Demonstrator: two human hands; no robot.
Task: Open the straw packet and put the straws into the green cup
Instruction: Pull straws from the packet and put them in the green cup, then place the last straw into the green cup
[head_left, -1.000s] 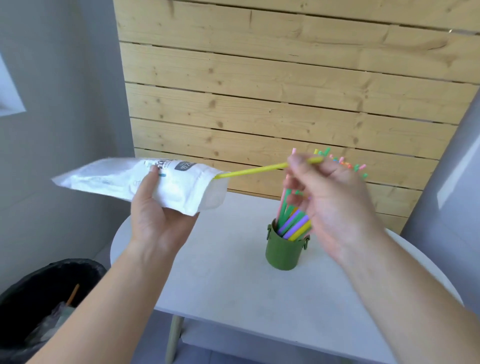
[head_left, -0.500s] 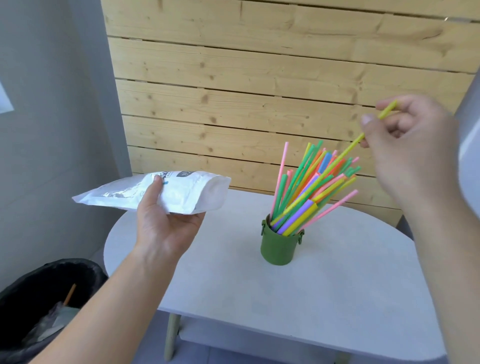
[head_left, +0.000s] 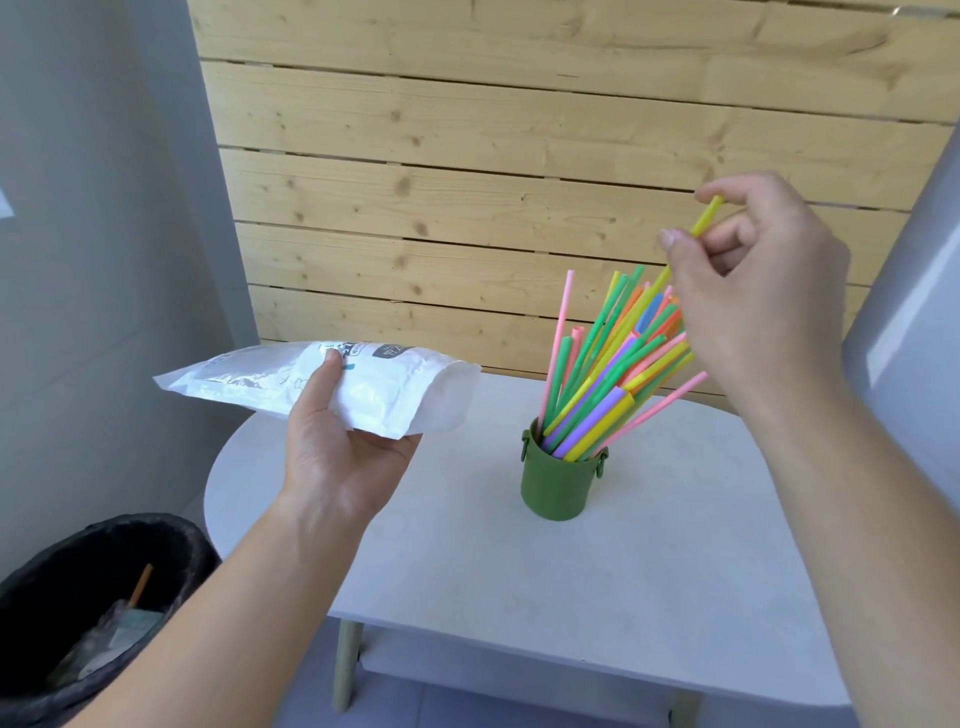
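Right hand (head_left: 753, 291) is pinching the yellow straw (head_left: 705, 218), having carried it from the straw packet (head_left: 322, 384) to above the green cup (head_left: 558, 483). Left hand (head_left: 337, 457) is gripping the packet, probably emptied, left of the cup.

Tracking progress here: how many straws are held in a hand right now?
1: a yellow straw pinched by the right hand, above the cup. More may be hidden inside the white packet held by the left hand.
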